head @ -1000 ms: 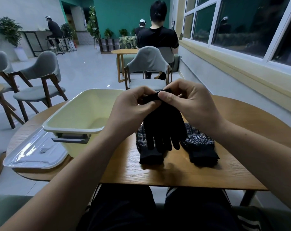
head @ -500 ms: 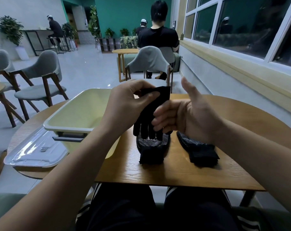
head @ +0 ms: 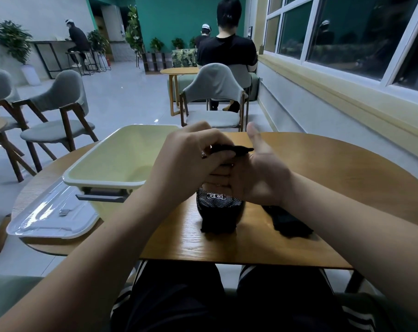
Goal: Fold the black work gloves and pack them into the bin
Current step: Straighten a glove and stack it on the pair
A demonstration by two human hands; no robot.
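Black glove [head: 220,212], lying on table: white boxed label, two characters, too blurred to read reliably. No other legible text.

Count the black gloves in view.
3: a folded glove in the left hand; a labelled glove on the table; another glove right of it. Others may be hidden.
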